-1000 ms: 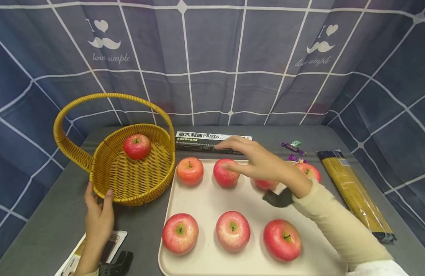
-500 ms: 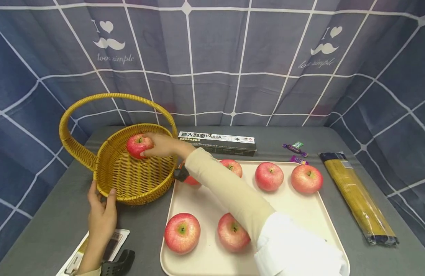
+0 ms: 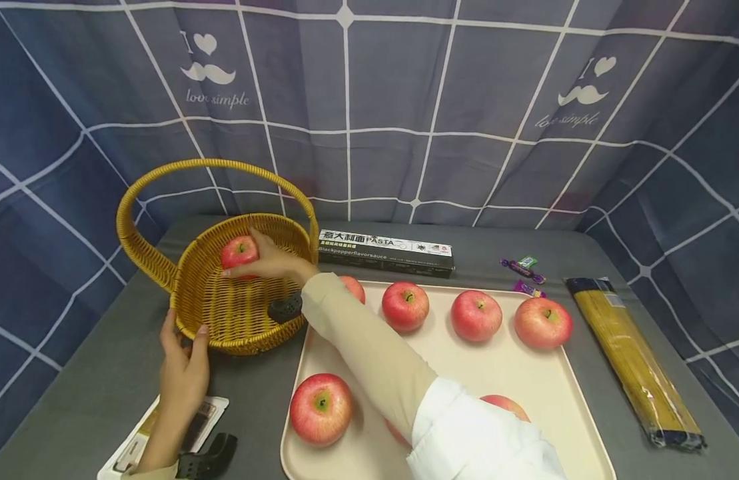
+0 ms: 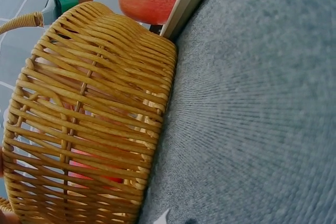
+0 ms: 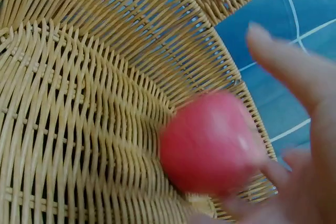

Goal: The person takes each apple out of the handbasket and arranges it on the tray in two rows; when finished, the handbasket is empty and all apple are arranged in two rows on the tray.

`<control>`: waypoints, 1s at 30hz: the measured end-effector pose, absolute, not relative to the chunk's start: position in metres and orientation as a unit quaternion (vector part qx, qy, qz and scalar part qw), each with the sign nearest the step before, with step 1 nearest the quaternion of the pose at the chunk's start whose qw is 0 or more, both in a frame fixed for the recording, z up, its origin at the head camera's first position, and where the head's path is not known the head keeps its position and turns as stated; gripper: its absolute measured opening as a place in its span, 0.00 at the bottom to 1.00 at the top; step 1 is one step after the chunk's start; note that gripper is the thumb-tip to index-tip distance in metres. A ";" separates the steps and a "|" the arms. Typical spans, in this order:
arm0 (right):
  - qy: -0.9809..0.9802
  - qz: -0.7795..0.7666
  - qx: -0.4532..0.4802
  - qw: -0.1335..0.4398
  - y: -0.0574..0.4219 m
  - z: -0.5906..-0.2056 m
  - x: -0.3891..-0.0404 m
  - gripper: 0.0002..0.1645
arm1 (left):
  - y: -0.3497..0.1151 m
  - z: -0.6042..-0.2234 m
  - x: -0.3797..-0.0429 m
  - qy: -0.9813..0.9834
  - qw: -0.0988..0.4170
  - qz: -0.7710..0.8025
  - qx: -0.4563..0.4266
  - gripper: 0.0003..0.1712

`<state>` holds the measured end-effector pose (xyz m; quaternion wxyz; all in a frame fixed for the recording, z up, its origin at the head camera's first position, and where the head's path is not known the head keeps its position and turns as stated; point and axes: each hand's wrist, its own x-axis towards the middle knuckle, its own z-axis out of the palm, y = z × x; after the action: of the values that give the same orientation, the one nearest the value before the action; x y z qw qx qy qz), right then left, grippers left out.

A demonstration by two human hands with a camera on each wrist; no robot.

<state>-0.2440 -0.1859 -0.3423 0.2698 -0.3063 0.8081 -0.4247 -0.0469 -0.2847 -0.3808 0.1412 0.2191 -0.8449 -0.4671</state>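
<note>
I am steadying the wicker basket (image 3: 225, 313) on the desk (image 3: 93, 380), my left hand (image 3: 183, 370) lying open against its near rim. My right hand (image 3: 273, 261) is reaching across inside, its grip curling round the apple (image 3: 239, 252) at the far wall, just left of my fingers.

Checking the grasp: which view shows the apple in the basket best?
The head view: apple sharp, right hand round it. Right wrist view shows it close but blurred; left wrist view only glimpses red through the basket weave.
</note>
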 end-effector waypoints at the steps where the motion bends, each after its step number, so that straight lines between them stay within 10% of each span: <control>1: 0.799 -0.417 -0.323 0.288 -0.186 -0.343 -0.243 0.56 | -0.285 -0.381 -0.047 -0.845 0.141 -0.467 0.219 0.38; 15: 0.706 -0.266 -0.501 0.424 -0.181 -0.328 -0.225 0.54 | -0.278 -0.382 -0.054 -0.848 0.144 -0.460 0.220 0.38; 30: 0.740 -0.284 -0.544 0.277 -0.117 -0.279 -0.212 0.40 | -0.282 -0.386 -0.049 -0.840 0.161 -0.468 0.222 0.37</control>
<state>-0.2116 -0.1168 -0.2793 0.2773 -0.5435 0.7397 -0.2838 -0.0486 -0.2817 -0.3859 0.1607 0.2223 -0.8400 -0.4681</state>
